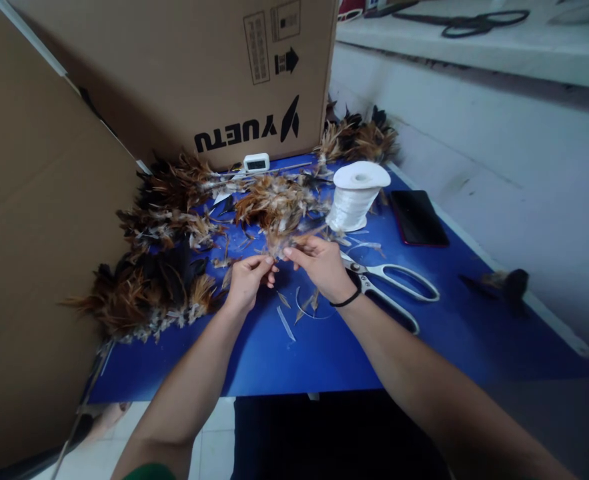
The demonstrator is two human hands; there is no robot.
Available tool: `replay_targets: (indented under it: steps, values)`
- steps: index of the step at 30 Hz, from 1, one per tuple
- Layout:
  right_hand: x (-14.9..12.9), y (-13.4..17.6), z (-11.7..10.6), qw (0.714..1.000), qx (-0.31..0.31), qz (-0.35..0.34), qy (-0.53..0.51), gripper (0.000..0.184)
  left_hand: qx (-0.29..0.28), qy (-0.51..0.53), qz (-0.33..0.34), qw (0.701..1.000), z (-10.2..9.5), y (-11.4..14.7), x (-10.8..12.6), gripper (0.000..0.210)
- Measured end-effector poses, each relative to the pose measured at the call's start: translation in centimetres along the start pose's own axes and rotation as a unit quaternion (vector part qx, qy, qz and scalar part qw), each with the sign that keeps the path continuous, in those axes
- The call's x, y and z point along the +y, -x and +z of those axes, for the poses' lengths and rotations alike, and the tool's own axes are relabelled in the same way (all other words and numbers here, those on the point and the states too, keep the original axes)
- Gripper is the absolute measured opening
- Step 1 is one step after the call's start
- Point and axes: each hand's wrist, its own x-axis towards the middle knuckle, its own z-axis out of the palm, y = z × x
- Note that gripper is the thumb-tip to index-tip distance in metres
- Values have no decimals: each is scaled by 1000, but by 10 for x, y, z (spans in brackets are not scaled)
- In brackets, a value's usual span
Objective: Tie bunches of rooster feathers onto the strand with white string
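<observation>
1. Currently, I pinch a small feather bundle (277, 245) between left hand (247, 281) and right hand (323, 267), fingers closed on it, above the blue worktop (324, 347).
2. Judged step: gathering quills; next calls for binding, with thread spool (355, 195) and scissors (391, 283) nearby.

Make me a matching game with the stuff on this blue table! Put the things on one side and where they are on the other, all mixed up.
Things:
1. scissors
2. spool of white thread
3. dark phone
4. small feather bunch

Places:
A. pinched between the left hand and right hand
B. flat near the table's right edge
C. lying just right of the right wrist
D. standing upright behind the hands

Pairs: 1-C, 2-D, 3-B, 4-A
</observation>
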Motion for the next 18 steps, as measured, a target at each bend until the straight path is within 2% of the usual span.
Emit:
replay_targets:
  steps: [6,18]
  values:
    - [8,0,1,999,7,-29,44,18,-1,-66,35,997,3,1,-4,31]
    - [10,1,1,990,15,-96,104,13,-17,-49,40,998,3,2,-5,29]
